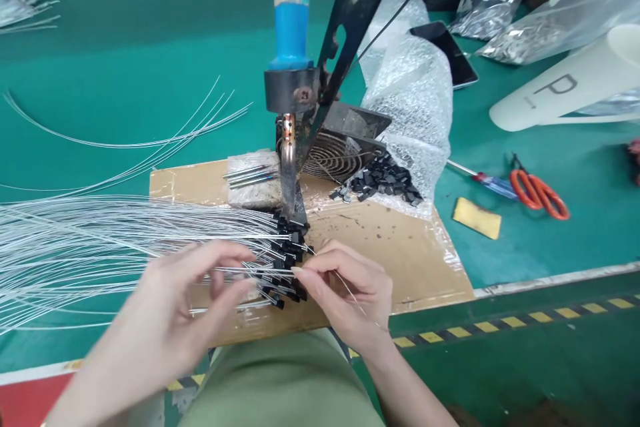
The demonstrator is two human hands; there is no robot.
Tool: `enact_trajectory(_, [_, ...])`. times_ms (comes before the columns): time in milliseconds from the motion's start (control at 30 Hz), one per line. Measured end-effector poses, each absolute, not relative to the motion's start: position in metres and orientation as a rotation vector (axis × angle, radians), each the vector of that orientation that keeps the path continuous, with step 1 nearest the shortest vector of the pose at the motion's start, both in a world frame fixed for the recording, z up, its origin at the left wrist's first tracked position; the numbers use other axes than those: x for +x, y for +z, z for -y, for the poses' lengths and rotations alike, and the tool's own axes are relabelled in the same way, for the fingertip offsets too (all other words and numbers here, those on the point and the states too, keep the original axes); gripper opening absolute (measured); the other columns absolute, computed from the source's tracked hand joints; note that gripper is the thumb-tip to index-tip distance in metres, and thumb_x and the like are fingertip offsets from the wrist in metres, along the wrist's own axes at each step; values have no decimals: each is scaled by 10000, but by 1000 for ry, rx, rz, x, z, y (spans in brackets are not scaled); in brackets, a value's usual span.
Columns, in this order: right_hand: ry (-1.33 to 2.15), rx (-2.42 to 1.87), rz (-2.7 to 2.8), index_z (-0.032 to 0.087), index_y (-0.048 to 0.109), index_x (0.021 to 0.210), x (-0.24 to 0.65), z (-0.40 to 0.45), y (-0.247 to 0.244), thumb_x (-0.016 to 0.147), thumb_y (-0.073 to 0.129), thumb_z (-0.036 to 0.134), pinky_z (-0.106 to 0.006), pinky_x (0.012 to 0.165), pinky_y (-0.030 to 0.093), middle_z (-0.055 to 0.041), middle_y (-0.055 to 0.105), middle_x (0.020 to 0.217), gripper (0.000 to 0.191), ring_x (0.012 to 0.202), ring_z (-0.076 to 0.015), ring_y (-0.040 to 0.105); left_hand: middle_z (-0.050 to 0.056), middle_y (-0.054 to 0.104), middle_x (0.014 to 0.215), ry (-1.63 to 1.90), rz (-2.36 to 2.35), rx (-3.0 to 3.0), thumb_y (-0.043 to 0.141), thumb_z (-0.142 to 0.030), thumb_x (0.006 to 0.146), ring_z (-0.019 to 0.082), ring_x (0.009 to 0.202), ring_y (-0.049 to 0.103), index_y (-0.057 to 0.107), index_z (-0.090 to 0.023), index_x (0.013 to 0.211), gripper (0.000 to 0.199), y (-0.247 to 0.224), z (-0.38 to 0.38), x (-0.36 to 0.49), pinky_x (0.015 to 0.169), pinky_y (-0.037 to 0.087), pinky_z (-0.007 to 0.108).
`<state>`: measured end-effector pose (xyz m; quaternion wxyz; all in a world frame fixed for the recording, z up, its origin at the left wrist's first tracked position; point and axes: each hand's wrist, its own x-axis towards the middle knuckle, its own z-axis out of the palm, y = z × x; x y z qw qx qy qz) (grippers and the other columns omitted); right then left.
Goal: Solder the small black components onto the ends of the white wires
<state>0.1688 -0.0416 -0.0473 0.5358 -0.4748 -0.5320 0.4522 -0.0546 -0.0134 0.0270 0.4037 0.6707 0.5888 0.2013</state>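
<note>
My left hand (187, 300) is curled around a thin white wire (273, 271), its thumb and index fingertip slightly apart on either side. My right hand (350, 287) pinches a fine strand of solder wire (353, 293) that trails across the palm toward the wrist. Its thumb tip meets the end of the white wire. Beside both hands lies a large bundle of white wires (100, 240) with small black connectors (290, 257) on their ends. Just above them the tip of a soldering iron (289, 173) points down, clamped in a black stand (345, 20).
Cardboard (400, 260) covers the bench under the work. A pile of loose black connectors (387, 180) lies by bubble wrap (413, 93) and a round-grilled fan (335, 157). To the right are a screwdriver (495, 185), orange-handled scissors (540, 193), a yellow sponge (477, 217) and a phone (447, 53).
</note>
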Motion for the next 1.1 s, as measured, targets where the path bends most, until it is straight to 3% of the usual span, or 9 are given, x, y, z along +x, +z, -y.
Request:
enact_trajectory(67, [1062, -1135, 1286, 212, 751, 811, 168, 43, -48, 911, 776, 110, -263, 539, 425, 14, 633, 694, 145, 597, -123, 539, 7, 771, 867, 472, -1414, 1814, 716, -339, 956, 182, 753, 690, 777, -329, 1181, 233, 22, 23, -36, 701, 529, 267])
enact_trajectory(167, [1042, -1137, 1279, 214, 750, 816, 168, 45, -50, 916, 769, 107, -259, 540, 418, 17, 628, 690, 148, 595, -121, 534, -4, 712, 781, 426, -1390, 1799, 571, -323, 1050, 170, 699, 630, 741, -292, 1040, 173, 14, 28, -18, 662, 481, 280])
enact_trajectory(367, [1136, -1176, 1192, 214, 784, 831, 168, 46, -53, 969, 742, 188, -259, 541, 427, 17, 628, 695, 146, 568, -110, 539, 14, 685, 772, 409, -1358, 1471, 589, -346, 1030, 153, 676, 567, 697, -218, 880, 225, 7, 17, -14, 603, 431, 259])
enact_trajectory(433, [1236, -1179, 1052, 218, 818, 900, 168, 46, -53, 1046, 650, 313, -258, 517, 445, 2, 632, 736, 241, 544, -106, 553, 4, 674, 764, 479, -1363, 1397, 620, -330, 1010, 136, 664, 545, 701, -210, 861, 208, 6, 15, -14, 597, 425, 240])
enact_trajectory(500, [1355, -1127, 873, 212, 838, 971, 169, 46, -54, 1098, 492, 499, -269, 496, 482, -27, 642, 786, 467, 552, -125, 588, -6, 658, 741, 529, -1373, 1345, 643, -307, 993, 122, 648, 528, 704, -206, 849, 186, 5, 14, -15, 584, 415, 224])
enact_trajectory(600, [1450, -1096, 694, 192, 841, 931, 168, 45, -53, 1093, 353, 635, -269, 454, 489, -37, 624, 711, 679, 537, -146, 588, -10, 642, 710, 560, -1380, 1306, 676, -288, 968, 117, 641, 518, 708, -202, 831, 165, 3, 14, -16, 574, 403, 213])
enact_trajectory(700, [1431, -1140, 741, 201, 847, 883, 165, 45, -52, 1089, 504, 518, -231, 435, 462, -15, 609, 664, 510, 500, -117, 557, -5, 649, 709, 567, -1375, 1282, 693, -288, 957, 121, 643, 513, 717, -201, 829, 157, 3, 15, -16, 575, 402, 216])
enact_trajectory(833, [1409, -1107, 855, 246, 880, 956, 159, 44, -48, 1026, 677, 346, -203, 445, 484, -11, 652, 740, 236, 499, -85, 567, -2, 666, 728, 589, -1394, 1264, 705, -303, 950, 124, 644, 512, 724, -208, 830, 155, 4, 15, -16, 574, 396, 226])
enact_trajectory(1100, [1507, -1039, 676, 263, 901, 925, 153, 43, -47, 911, 814, 319, -181, 363, 477, -16, 689, 720, 104, 432, -72, 537, -3, 664, 728, 605, -1444, 1307, 695, -344, 976, 136, 642, 549, 716, -217, 855, 177, 2, 20, -16, 556, 382, 251])
